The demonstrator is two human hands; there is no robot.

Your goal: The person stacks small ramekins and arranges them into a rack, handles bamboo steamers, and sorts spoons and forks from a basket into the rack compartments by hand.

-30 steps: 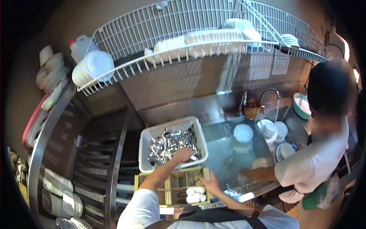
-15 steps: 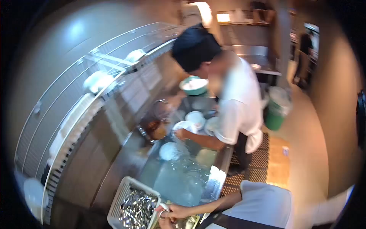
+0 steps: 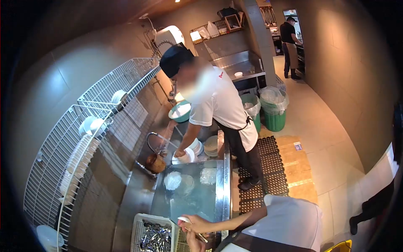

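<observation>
Both hands have come together beside the basket since the first earlier frame, where the left one reached into the cutlery and the right one lay apart at the tray; the view has also swung toward the person's right. Now the right hand (image 3: 200,224) has its grip closed around a slim white utensil (image 3: 184,219), whose pale end sticks out past the fingers. Just below, the left hand (image 3: 194,242) is close against it, partly cut off by the lower edge, so I cannot tell whether its grip is clenched or loose. Next to the hands stands the white basket (image 3: 137,235), holding a heap of metal cutlery (image 3: 155,239). Beyond it is the water-filled sink (image 3: 184,205), with a round white dish (image 3: 172,180) in the water. Farther along, a co-worker (image 3: 214,98) in a white shirt leans over, one hand (image 3: 180,153) at a white bowl (image 3: 186,157), near a stack of plates (image 3: 212,145). Along the wall runs a white wire rack (image 3: 52,161).
</observation>
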